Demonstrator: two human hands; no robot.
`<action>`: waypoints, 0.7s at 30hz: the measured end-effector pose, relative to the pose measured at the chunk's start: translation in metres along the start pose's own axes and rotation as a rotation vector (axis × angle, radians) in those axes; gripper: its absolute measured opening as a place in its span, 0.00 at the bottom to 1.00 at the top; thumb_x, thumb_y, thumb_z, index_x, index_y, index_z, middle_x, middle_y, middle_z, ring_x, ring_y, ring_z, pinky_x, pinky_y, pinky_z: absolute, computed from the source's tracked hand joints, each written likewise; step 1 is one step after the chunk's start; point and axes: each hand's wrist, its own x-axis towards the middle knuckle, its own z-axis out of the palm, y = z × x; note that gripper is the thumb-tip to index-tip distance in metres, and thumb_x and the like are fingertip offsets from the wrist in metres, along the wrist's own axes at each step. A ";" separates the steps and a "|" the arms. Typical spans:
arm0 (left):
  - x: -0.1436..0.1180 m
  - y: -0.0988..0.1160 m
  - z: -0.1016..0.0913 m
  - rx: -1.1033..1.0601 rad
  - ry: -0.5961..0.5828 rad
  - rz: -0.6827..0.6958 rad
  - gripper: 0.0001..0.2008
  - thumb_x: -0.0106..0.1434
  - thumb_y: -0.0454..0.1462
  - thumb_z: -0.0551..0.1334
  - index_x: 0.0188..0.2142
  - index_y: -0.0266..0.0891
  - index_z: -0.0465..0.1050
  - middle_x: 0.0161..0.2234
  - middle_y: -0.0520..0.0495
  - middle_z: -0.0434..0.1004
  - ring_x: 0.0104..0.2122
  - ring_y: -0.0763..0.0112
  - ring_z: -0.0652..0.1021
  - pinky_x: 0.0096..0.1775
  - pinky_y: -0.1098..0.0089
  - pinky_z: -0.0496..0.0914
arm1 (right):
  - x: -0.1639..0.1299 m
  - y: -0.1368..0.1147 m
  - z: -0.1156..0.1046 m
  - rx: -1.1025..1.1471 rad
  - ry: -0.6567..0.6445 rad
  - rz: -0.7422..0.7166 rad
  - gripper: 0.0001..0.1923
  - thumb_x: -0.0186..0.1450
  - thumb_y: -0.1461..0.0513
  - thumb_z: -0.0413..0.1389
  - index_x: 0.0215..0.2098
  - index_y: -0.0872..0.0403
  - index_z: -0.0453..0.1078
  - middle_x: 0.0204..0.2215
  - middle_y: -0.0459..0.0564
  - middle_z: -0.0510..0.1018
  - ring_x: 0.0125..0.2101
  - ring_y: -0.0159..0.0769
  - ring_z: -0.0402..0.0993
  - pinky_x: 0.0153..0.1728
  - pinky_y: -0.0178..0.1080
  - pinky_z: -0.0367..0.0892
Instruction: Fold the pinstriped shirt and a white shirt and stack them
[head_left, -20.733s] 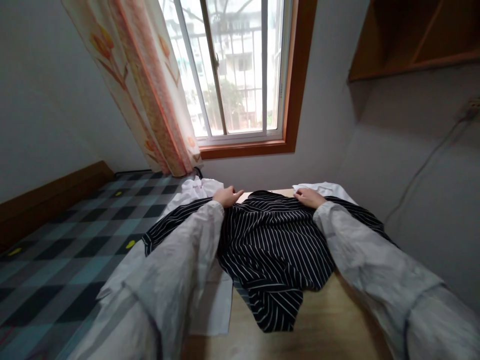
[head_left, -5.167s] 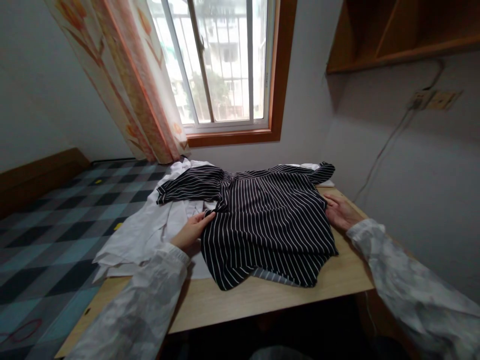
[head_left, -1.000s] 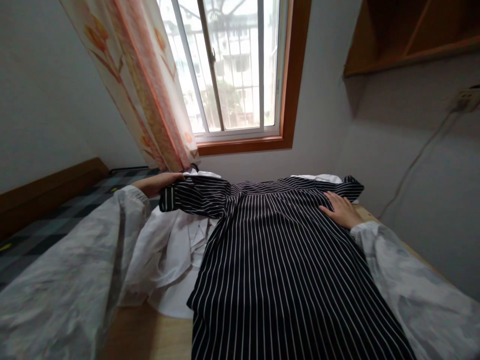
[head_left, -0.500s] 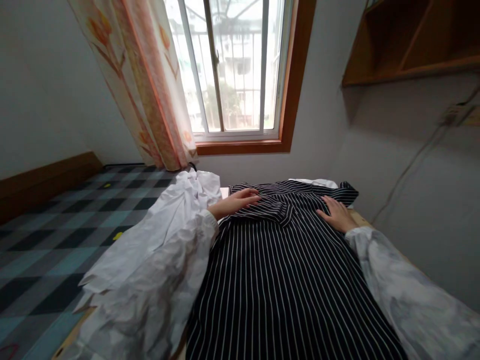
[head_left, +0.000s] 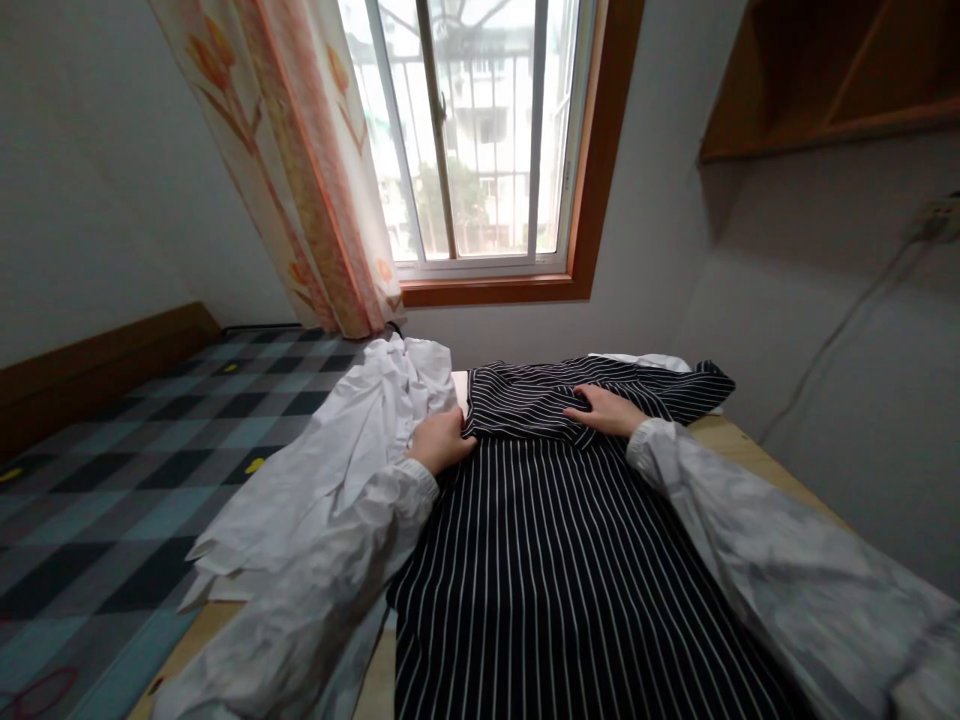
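A black shirt with thin white stripes (head_left: 555, 540) lies spread flat along a wooden table (head_left: 724, 430). Its left sleeve is folded inward across the chest. My left hand (head_left: 441, 440) grips the folded edge at the shirt's left side. My right hand (head_left: 606, 410) rests flat, fingers spread, on the folded sleeve near the collar. The right sleeve (head_left: 694, 385) still lies stretched out to the right. Both my arms wear pale crinkled sleeves.
A crumpled white garment (head_left: 352, 450) lies left of the striped shirt, hanging toward a bed with a checked cover (head_left: 127, 470). A window (head_left: 480, 130) with a floral curtain (head_left: 300, 170) is ahead. A wooden shelf (head_left: 832, 70) hangs at upper right; a cable (head_left: 840, 320) runs down the wall.
My left hand carried the left sleeve inward and laid it across the chest, then drew back to the fold's left edge. My right hand moved left onto the folded sleeve.
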 end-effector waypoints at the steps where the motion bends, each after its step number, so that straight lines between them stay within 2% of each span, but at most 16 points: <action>1: 0.001 0.001 0.001 0.002 0.005 -0.021 0.14 0.69 0.48 0.66 0.46 0.40 0.79 0.48 0.37 0.87 0.49 0.50 0.85 0.46 0.61 0.74 | 0.007 -0.008 0.006 0.003 0.011 0.047 0.38 0.72 0.41 0.61 0.68 0.58 0.72 0.64 0.67 0.79 0.62 0.57 0.78 0.65 0.52 0.70; 3: 0.002 0.000 0.001 -0.026 0.027 -0.063 0.14 0.73 0.48 0.63 0.42 0.41 0.80 0.47 0.38 0.87 0.48 0.52 0.85 0.45 0.63 0.74 | 0.018 -0.017 0.015 0.035 0.035 0.134 0.36 0.69 0.44 0.65 0.64 0.59 0.75 0.59 0.67 0.82 0.58 0.58 0.81 0.60 0.51 0.74; 4: 0.003 -0.003 0.001 -0.050 0.046 -0.084 0.15 0.74 0.48 0.61 0.41 0.41 0.80 0.46 0.39 0.88 0.48 0.53 0.85 0.45 0.64 0.73 | 0.023 -0.019 0.019 0.059 0.043 0.159 0.32 0.67 0.47 0.67 0.61 0.58 0.77 0.56 0.65 0.84 0.55 0.56 0.82 0.58 0.50 0.75; 7: 0.001 -0.014 -0.001 -0.126 0.129 -0.140 0.16 0.79 0.45 0.55 0.44 0.41 0.80 0.46 0.39 0.88 0.47 0.55 0.85 0.45 0.64 0.73 | 0.032 -0.020 0.022 0.133 0.053 0.140 0.15 0.67 0.56 0.67 0.49 0.54 0.81 0.48 0.57 0.88 0.50 0.48 0.84 0.54 0.44 0.74; 9: -0.001 -0.021 -0.001 -0.152 0.168 -0.159 0.18 0.80 0.43 0.52 0.46 0.42 0.80 0.46 0.39 0.88 0.48 0.55 0.86 0.46 0.64 0.73 | 0.033 -0.018 0.022 0.156 0.076 0.107 0.10 0.69 0.57 0.64 0.45 0.53 0.82 0.47 0.54 0.88 0.49 0.45 0.84 0.54 0.42 0.74; 12: -0.002 -0.027 0.001 -0.140 0.136 -0.155 0.18 0.80 0.39 0.51 0.47 0.41 0.81 0.49 0.38 0.88 0.51 0.55 0.86 0.51 0.64 0.74 | 0.027 -0.014 0.020 0.170 0.132 0.095 0.13 0.71 0.53 0.62 0.44 0.53 0.82 0.42 0.53 0.88 0.45 0.45 0.83 0.50 0.42 0.74; 15: -0.001 -0.030 0.004 -0.144 0.058 -0.139 0.19 0.78 0.35 0.51 0.48 0.39 0.83 0.49 0.37 0.88 0.53 0.54 0.85 0.54 0.63 0.74 | 0.014 -0.011 0.020 0.131 0.083 0.094 0.16 0.70 0.48 0.64 0.43 0.52 0.82 0.36 0.52 0.86 0.39 0.45 0.83 0.43 0.42 0.72; 18: 0.001 -0.031 0.006 -0.160 -0.004 -0.128 0.19 0.76 0.35 0.52 0.49 0.37 0.83 0.49 0.35 0.87 0.52 0.52 0.85 0.54 0.61 0.75 | 0.002 -0.014 0.020 0.024 0.016 0.102 0.20 0.69 0.44 0.66 0.47 0.50 0.81 0.37 0.51 0.86 0.39 0.46 0.83 0.41 0.42 0.71; 21: -0.003 -0.029 0.006 -0.114 -0.053 -0.114 0.17 0.75 0.37 0.55 0.53 0.35 0.81 0.49 0.34 0.87 0.52 0.51 0.85 0.53 0.61 0.75 | -0.008 -0.023 0.019 -0.067 0.033 0.115 0.23 0.72 0.43 0.64 0.53 0.50 0.78 0.39 0.53 0.86 0.40 0.48 0.83 0.43 0.44 0.73</action>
